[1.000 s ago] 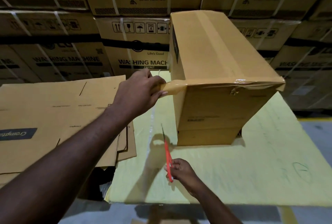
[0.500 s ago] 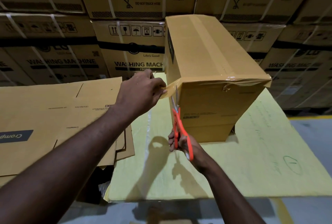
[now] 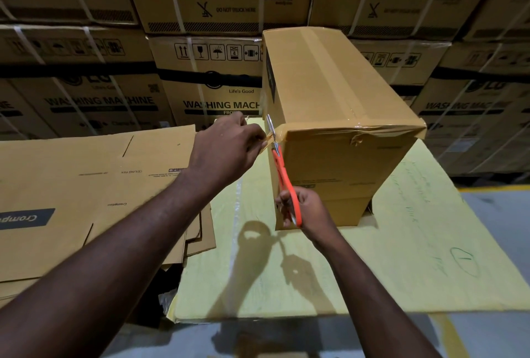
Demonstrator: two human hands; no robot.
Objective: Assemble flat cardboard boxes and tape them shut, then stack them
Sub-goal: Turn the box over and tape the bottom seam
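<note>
Brown cardboard box (image 3: 329, 99), assembled, seams taped; stands on the yellow sheet (image 3: 401, 257), toward its far side. Tape strip (image 3: 268, 138): runs off the box's upper near-left corner, pinched between the fingertips of the left hand (image 3: 226, 151). Scissors (image 3: 282, 174), orange handles, metal blades: blades set at the strip just beside the corner; handles gripped by the right hand (image 3: 304, 208), fingers curled round them. Flat cardboard blanks (image 3: 86, 179): stacked left of the sheet. Strapped washing-machine cartons (image 3: 212, 79): stacked behind

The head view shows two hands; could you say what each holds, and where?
The left hand pinches the tape strip just off the box corner; the right hand holds the scissors by their handles.
</note>
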